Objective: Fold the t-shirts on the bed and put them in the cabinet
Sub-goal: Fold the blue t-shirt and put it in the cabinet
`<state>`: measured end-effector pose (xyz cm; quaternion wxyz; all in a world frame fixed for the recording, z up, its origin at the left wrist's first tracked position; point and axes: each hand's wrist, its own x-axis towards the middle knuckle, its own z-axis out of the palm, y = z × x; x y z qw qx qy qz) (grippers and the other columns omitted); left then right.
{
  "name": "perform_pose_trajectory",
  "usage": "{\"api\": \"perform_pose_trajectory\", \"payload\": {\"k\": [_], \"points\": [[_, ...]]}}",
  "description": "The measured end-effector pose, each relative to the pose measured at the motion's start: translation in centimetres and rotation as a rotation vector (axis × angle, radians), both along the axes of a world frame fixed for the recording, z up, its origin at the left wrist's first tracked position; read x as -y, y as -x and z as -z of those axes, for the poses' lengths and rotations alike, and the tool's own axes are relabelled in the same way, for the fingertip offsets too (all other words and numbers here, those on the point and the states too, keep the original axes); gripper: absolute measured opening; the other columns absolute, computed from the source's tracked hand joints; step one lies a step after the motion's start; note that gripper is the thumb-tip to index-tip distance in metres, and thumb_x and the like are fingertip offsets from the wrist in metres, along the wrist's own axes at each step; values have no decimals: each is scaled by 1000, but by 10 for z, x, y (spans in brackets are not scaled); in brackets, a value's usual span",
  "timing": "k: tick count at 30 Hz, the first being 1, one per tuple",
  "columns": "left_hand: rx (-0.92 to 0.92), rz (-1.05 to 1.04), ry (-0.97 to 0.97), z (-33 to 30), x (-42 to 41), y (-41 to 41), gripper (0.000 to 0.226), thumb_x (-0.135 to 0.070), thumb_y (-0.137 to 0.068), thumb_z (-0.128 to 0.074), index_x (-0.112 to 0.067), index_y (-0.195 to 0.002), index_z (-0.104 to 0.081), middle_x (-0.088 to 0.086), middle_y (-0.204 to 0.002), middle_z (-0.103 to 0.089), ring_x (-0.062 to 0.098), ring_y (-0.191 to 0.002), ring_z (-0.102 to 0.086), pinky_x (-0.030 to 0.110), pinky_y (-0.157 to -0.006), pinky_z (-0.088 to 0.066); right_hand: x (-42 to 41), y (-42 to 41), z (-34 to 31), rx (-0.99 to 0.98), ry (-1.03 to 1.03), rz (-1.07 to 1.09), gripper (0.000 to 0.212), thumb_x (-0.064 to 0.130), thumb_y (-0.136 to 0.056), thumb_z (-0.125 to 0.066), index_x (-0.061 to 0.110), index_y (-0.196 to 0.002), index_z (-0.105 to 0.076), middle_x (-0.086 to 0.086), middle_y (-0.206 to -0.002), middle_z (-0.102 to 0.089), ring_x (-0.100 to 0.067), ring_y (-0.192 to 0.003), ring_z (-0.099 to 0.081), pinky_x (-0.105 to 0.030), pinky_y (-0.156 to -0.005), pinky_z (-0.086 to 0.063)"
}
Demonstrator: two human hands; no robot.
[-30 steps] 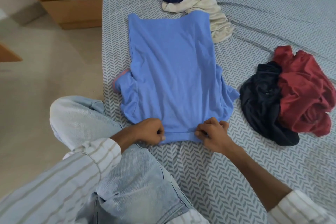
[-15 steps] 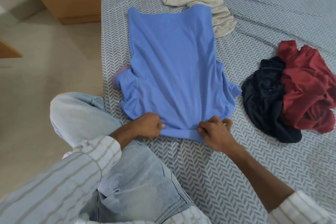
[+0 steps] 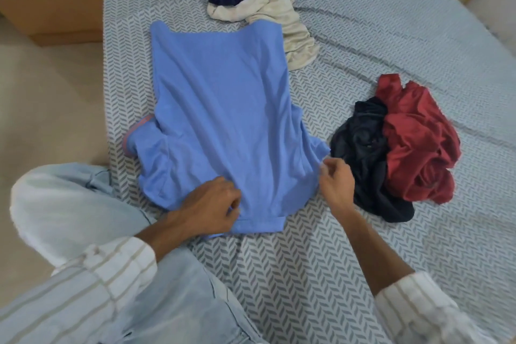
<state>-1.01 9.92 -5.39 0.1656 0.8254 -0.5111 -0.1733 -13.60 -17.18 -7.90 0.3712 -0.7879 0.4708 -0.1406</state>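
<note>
blue t-shirt (image 3: 223,120) flat on bed (image 3: 363,260), near edge | left hand (image 3: 208,208) fingers curled, pinching its near hem | right hand (image 3: 335,181) fingertips pinching its right sleeve edge | other shirts unfolded

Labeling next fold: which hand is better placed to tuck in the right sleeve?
Right, probably. The right hand is at the blue shirt's right sleeve edge, fingers curled there; the left hand grips the near hem, away from that sleeve.
</note>
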Motion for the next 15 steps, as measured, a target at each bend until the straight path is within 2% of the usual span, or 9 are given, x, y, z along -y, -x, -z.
{"api": "perform_pose_trajectory", "payload": {"k": [3, 6, 8, 10, 12, 15], "points": [[-141, 108, -50, 3, 39, 18, 21, -43, -84, -61, -24, -78, -52, -6, -81, -51, 21, -94, -54, 34, -82, -47, 25, -24, -11, -107, -221, 132, 38, 43, -86, -65, 9, -71, -58, -7, -68, -56, -21, -64, -53, -33, -63, -41], [-80, 193, -113, 10, 73, 39, 38, -53, -80, -70, -19, -91, -58, 2, -95, -59, 23, -100, -51, 33, -87, -40, 40, -43, -11, -117, -398, 177, 50, 55, -63, -78, 7, -70, -67, -10, -68, -62, -23, -64, -61, -34, -60, -47], [20, 207, -142, 11, 85, 49, 43, -53, -81, -67, -15, -98, -58, 5, -104, -58, 24, -104, -49, 38, -91, -43, 47, -48, -4, -95, -410, 142, 41, 46, -56, -79, 12, -70, -62, -12, -68, -59, -22, -62, -59, -35, -57, -46], [72, 219, -160, 11, 90, 53, 31, -37, -89, -59, -11, -105, -58, 9, -112, -58, 28, -112, -48, 41, -93, -44, 51, -46, -8, 21, -425, 177, 29, 32, -64, -72, 12, -77, -55, -15, -74, -60, -24, -61, -59, -36, -55, -49], [30, 237, -175, 11, 91, 52, 21, -24, -93, -52, -8, -105, -59, 10, -115, -57, 29, -114, -49, 39, -91, -43, 54, -39, -13, 200, -446, 224, 16, 20, -86, -62, 14, -86, -47, -17, -81, -59, -24, -65, -60, -37, -59, -54], [-85, 239, -195, 10, 91, 44, 8, -18, -92, -52, -11, -93, -56, 10, -109, -59, 28, -113, -51, 36, -84, -42, 54, -21, -11, 397, -389, 262, 16, 18, -95, -54, 22, -85, -43, -13, -85, -56, -18, -72, -60, -36, -65, -57]]}}
